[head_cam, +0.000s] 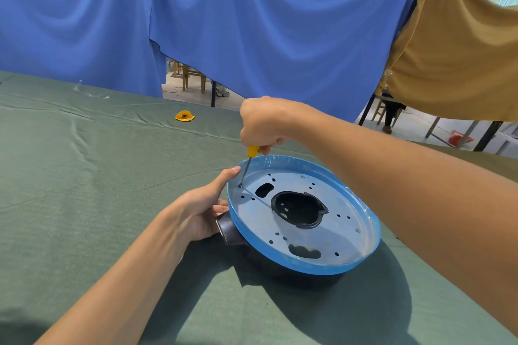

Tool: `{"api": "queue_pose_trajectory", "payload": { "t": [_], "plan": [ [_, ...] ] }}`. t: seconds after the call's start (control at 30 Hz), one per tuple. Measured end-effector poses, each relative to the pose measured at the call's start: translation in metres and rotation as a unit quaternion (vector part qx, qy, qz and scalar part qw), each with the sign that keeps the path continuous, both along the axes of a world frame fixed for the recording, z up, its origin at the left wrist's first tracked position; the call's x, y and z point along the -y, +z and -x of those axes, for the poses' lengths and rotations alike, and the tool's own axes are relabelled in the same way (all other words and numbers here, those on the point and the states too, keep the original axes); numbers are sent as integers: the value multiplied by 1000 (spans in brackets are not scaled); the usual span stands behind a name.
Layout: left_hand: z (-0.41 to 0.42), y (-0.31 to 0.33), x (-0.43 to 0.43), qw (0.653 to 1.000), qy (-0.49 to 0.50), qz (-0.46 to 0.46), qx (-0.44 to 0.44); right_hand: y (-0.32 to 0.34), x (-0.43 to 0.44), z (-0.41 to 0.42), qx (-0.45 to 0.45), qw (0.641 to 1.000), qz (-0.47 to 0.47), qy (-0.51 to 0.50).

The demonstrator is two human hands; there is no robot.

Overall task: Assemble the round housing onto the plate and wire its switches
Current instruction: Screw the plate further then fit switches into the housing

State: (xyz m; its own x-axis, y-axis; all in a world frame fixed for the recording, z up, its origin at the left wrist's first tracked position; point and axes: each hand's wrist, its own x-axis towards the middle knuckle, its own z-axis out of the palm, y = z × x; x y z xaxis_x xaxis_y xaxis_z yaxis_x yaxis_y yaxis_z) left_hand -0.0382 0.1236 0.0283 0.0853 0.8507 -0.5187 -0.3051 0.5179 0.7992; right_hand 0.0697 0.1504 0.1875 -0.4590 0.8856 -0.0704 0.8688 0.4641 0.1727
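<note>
The right forearm reaches in from the right edge and passes above the far side of the plate, the wrist bent downward. The right grip is a closed fist around the top of a yellow-handled screwdriver; only the lower end of the handle shows beneath the fingers. The shaft slants down and slightly left, and its tip touches the plate just inside the left rim, at one of the small holes.

The left forearm comes up from the bottom left. The left grip clasps the plate's left edge: the thumb lies stretched along the top of the blue-filmed rim, just beside the screwdriver shaft, and the fingers curl under the rim next to the short black tube of the round housing.

The plate sits on top of the black housing, which rests on the green cloth-covered surface. A small yellow piece lies well apart, farther back on the cloth.
</note>
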Motion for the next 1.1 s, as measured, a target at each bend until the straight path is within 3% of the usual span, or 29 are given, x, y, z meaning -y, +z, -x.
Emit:
{"api": "queue_pose_trajectory", "payload": {
  "t": [0.27,0.57,0.77,0.87,1.0,1.1],
  "plan": [
    [0,-1,-1,1000,0,-4,12,12,-2,3,-5,996,91,-13],
    [2,-3,-1,1000,-3,-5,15,3,0,8,-1,1000,-12,2],
    [1,-2,0,1000,-3,-14,11,9,-1,7,41,999,31,17],
    [1,-1,0,1000,-4,-10,12,10,-4,4,21,999,40,21],
    [2,-2,-1,1000,2,-6,10,3,-7,2,-29,999,-7,23],
    [1,0,0,1000,1,-4,5,-1,-7,4,-14,999,-36,23]
  ]
}}
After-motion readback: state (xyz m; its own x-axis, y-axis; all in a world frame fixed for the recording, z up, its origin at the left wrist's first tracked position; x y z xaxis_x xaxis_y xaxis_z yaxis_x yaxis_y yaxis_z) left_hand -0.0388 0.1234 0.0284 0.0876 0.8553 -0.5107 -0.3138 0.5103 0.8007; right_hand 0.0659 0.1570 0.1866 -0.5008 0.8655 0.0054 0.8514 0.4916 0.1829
